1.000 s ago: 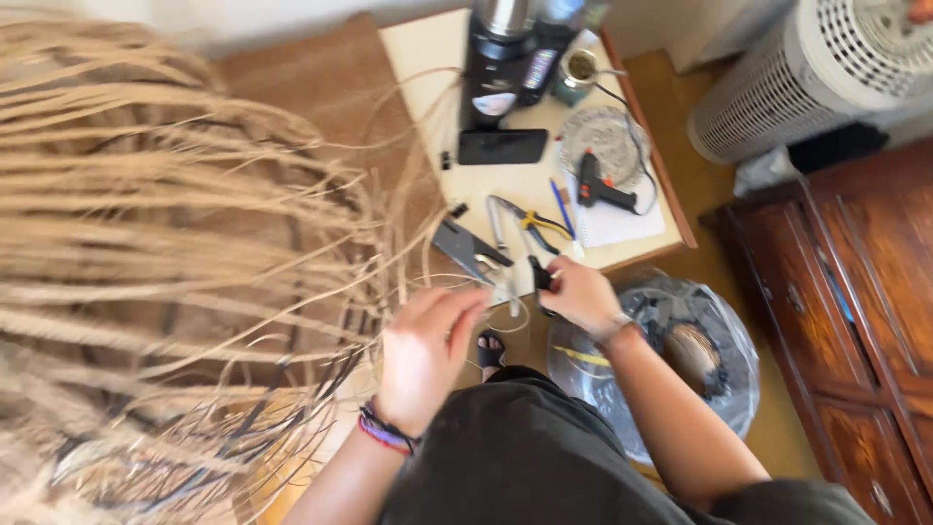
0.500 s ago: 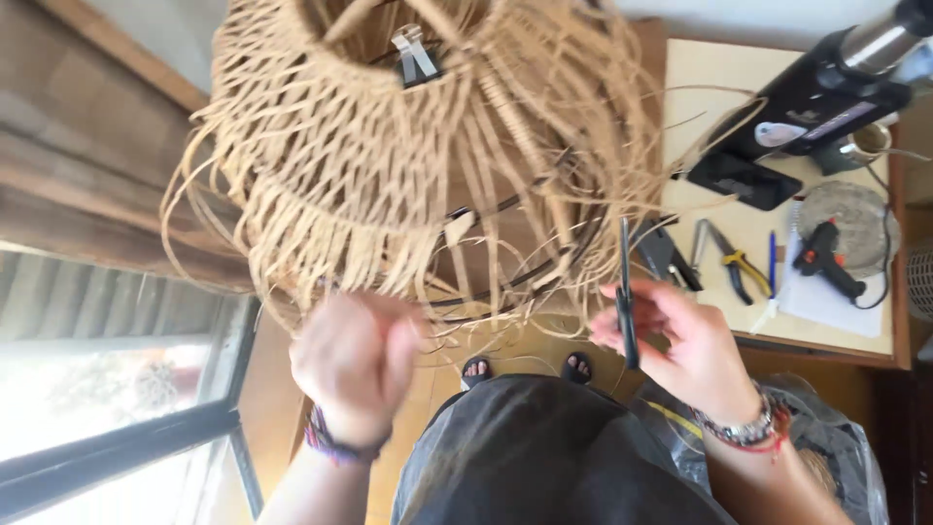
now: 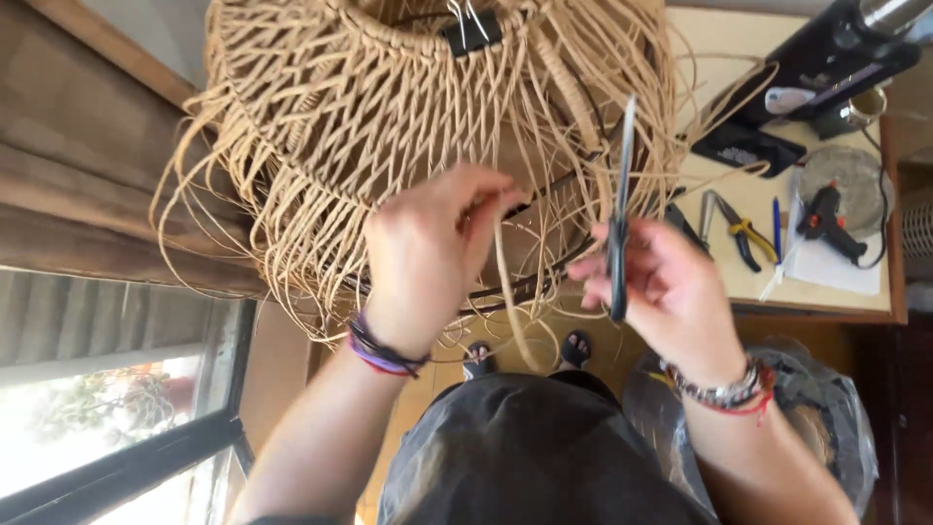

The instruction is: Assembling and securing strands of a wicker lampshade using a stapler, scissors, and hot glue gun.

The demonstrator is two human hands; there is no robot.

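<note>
A large open-weave basket frame of tan cane (image 3: pixel 389 126) fills the upper middle of the head view, with many loose strands hanging from it. My left hand (image 3: pixel 428 258) pinches one hanging cane strand (image 3: pixel 507 292) close to the weave. My right hand (image 3: pixel 671 292) holds dark scissors (image 3: pixel 620 214) upright, blades pointing up beside the basket's right side. A black binder clip (image 3: pixel 468 29) grips the basket's rim at the top.
A small wooden table (image 3: pixel 816 292) at right carries yellow-handled pliers (image 3: pixel 741 233), a glue gun (image 3: pixel 831 224), a blue pen (image 3: pixel 777 228), a black phone (image 3: pixel 748 146) and a dark appliance (image 3: pixel 836 53). A plastic bag (image 3: pixel 826 418) lies below it. A window (image 3: pixel 107 418) is at lower left.
The view swung from the table to the basket. My left hand rose and took a strand. My right hand lifted the scissors up beside the weave.
</note>
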